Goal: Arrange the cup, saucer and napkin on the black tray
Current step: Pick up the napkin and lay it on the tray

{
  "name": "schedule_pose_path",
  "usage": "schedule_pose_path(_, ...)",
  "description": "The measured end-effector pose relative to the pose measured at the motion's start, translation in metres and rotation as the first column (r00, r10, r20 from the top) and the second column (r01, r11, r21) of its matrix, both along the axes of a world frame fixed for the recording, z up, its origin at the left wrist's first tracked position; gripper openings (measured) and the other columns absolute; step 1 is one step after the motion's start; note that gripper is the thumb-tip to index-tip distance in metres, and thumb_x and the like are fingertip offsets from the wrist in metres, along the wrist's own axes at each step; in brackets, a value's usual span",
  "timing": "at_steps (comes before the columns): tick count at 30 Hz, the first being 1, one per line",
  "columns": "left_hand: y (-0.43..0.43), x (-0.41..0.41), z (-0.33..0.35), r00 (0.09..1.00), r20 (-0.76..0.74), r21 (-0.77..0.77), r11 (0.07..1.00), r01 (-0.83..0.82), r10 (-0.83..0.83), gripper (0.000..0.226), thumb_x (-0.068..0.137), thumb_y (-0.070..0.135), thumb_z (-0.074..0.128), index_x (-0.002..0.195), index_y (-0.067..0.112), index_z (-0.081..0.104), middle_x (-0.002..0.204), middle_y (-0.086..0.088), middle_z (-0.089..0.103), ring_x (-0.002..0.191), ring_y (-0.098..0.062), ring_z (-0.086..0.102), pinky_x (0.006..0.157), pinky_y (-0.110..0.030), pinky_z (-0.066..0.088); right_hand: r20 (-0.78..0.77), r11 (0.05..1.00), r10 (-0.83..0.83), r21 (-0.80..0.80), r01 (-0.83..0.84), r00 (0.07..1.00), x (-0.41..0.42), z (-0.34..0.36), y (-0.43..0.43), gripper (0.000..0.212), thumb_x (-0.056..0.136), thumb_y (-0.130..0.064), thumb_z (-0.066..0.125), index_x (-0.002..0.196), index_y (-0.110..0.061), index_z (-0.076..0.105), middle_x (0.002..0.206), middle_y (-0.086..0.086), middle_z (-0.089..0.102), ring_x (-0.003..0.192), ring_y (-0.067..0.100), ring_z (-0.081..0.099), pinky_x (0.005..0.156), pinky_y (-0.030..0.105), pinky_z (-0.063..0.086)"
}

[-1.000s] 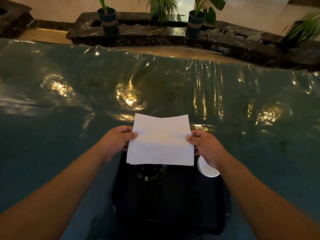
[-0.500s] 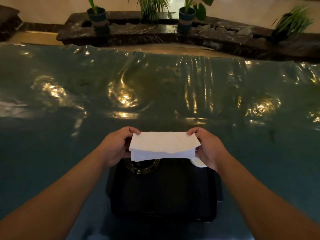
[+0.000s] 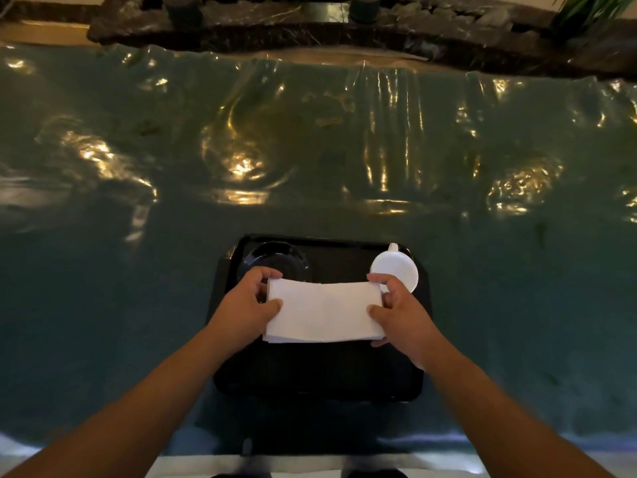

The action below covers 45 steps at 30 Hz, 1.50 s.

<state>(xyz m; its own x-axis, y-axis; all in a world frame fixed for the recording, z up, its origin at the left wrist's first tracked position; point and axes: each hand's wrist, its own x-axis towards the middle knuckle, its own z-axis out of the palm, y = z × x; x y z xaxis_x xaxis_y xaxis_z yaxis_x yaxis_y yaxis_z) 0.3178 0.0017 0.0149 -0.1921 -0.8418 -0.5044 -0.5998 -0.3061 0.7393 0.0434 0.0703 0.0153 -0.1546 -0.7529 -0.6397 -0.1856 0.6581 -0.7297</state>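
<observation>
Head view: both hands [image 3: 246,305] gripping folded napkin [image 3: 324,311] over tray [image 3: 317,370].

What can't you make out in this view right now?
- Head view: near edge of the dark saucer hidden by the left hand and folded napkin.
- White cup: near rim covered by the right hand.
- Black tray: the centre lies under the napkin.

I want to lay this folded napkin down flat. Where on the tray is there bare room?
The near half of the black tray, between the napkin and the tray's near rim, is bare. The far edge is crowded: the dark saucer at far left, the white cup at far right, with only a narrow strip between them. The left hand and right hand hold the napkin's ends.
</observation>
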Motion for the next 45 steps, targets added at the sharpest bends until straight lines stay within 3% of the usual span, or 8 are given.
schedule_pose_path(7, 0.025, 0.005, -0.021, 0.972, 0.184, -0.029, 0.988, 0.151, -0.144, 0.045, 0.094, 0.026, 0.069, 0.129, 0.042, 0.047, 0.112, 0.012, 0.067, 0.090, -0.009, 0.066, 0.071, -0.026, 0.054, -0.206, 0.987, 0.161, 0.045, -0.155, 0.965, 0.002, -0.028, 0.038, 0.061, 0.093, -0.014, 0.064, 0.144, -0.040, 0.041, 0.092, 0.007, 0.065, 0.083, 0.020, 0.069, 0.062, 0.045, 0.064)
schedule_pose_path(11, 0.041, 0.006, -0.021, 0.928, 0.353, -0.204, 0.958, 0.203, -0.121, 0.042, 0.092, 0.034, 0.069, 0.130, 0.032, 0.052, 0.120, 0.010, 0.059, 0.091, -0.011, 0.063, 0.072, -0.025, 0.051, -0.474, 0.956, 0.272, 0.036, -0.290, 0.838, 0.001, -0.030, 0.046, 0.057, 0.093, -0.026, 0.063, 0.145, -0.034, 0.041, 0.079, -0.003, 0.064, 0.073, 0.012, 0.063, 0.066, 0.033, 0.054)
schedule_pose_path(16, 0.060, 0.003, -0.039, 0.805, 0.497, -0.450, 0.696, 0.559, -0.325, 0.031, 0.087, 0.031, 0.074, 0.116, 0.023, 0.065, 0.125, -0.002, 0.062, 0.111, -0.023, 0.060, 0.093, -0.038, 0.055, -0.715, 0.852, 0.282, -0.120, -0.509, 0.640, 0.009, -0.034, 0.053, 0.042, 0.089, -0.026, 0.063, 0.131, -0.024, 0.059, 0.111, -0.001, 0.058, 0.099, 0.021, 0.055, 0.083, 0.036, 0.053)
schedule_pose_path(22, 0.067, -0.002, -0.058, 0.614, 0.650, -0.445, 0.431, 0.785, -0.447, 0.038, 0.083, 0.034, 0.075, 0.119, 0.025, 0.065, 0.139, -0.010, 0.063, 0.126, -0.030, 0.061, 0.107, -0.048, 0.046, -0.744, 0.696, 0.451, -0.052, -0.716, 0.493, 0.026, -0.056, 0.054, 0.055, 0.088, -0.036, 0.064, 0.142, -0.031, 0.052, 0.141, 0.003, 0.054, 0.127, 0.025, 0.050, 0.104, 0.042, 0.048)
schedule_pose_path(25, 0.064, -0.002, -0.063, 0.605, 0.636, -0.425, 0.437, 0.793, -0.479, 0.043, 0.083, 0.037, 0.074, 0.123, 0.024, 0.064, 0.143, -0.009, 0.061, 0.129, -0.027, 0.059, 0.108, -0.045, 0.044, -0.738, 0.628, 0.527, 0.004, -0.778, 0.421, 0.035, -0.061, 0.055, 0.052, 0.091, -0.035, 0.061, 0.143, -0.031, 0.053, 0.148, 0.005, 0.053, 0.136, 0.030, 0.047, 0.114, 0.046, 0.041)
schedule_pose_path(33, 0.067, 0.004, -0.067, 0.535, 0.650, -0.304, 0.460, 0.834, -0.540, 0.041, 0.086, 0.052, 0.052, 0.117, 0.027, 0.062, 0.122, 0.000, 0.069, 0.105, -0.020, 0.067, 0.077, -0.037, 0.058, -0.726, 0.517, 0.603, 0.039, -0.855, 0.332, 0.039, -0.065, 0.059, 0.048, 0.094, -0.039, 0.051, 0.142, -0.034, 0.054, 0.152, 0.003, 0.052, 0.141, 0.032, 0.046, 0.115, 0.048, 0.038)
schedule_pose_path(41, 0.069, 0.014, -0.066, 0.531, 0.667, -0.270, 0.495, 0.826, -0.523, 0.039, 0.087, 0.052, 0.050, 0.109, 0.028, 0.071, 0.120, 0.000, 0.070, 0.105, -0.022, 0.067, 0.078, -0.040, 0.058, -0.749, 0.583, 0.566, 0.068, -0.809, 0.344, 0.034, -0.060, 0.065, 0.052, 0.089, -0.046, 0.063, 0.139, -0.037, 0.051, 0.146, 0.003, 0.057, 0.133, 0.030, 0.055, 0.107, 0.045, 0.044)
schedule_pose_path(45, 0.065, 0.020, -0.064, 0.551, 0.670, -0.289, 0.509, 0.811, -0.497, 0.037, 0.087, 0.053, 0.050, 0.106, 0.028, 0.070, 0.113, 0.002, 0.069, 0.098, -0.019, 0.065, 0.076, -0.037, 0.057, -0.727, 0.565, 0.596, 0.077, -0.821, 0.342, 0.042, -0.057, 0.058, 0.052, 0.094, -0.048, 0.052, 0.144, -0.036, 0.047, 0.151, 0.001, 0.051, 0.140, 0.029, 0.047, 0.113, 0.048, 0.041)
